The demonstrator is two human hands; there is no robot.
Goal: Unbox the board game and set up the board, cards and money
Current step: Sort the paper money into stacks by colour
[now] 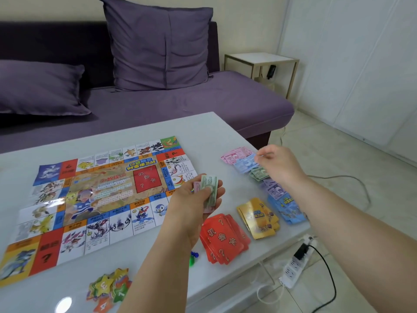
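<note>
One white table (pixel 214 136), board (pixel 101 195), banknotes (pixel 211 188) in left hand (pixel 191 206), purple sofa (pixel 180 105)

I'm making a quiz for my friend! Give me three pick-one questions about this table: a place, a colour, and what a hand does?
1. Where are the star tokens? A) on the sofa B) on the table, in front of the board C) on the floor
2. What colour is the card pile nearest the left hand? A) red B) white C) black
3. What is the left hand doing? A) lying flat B) holding banknotes C) pointing
Answers: 1 B, beside the board's near edge; 2 A, red backs; 3 B, the hand grips them.
</note>
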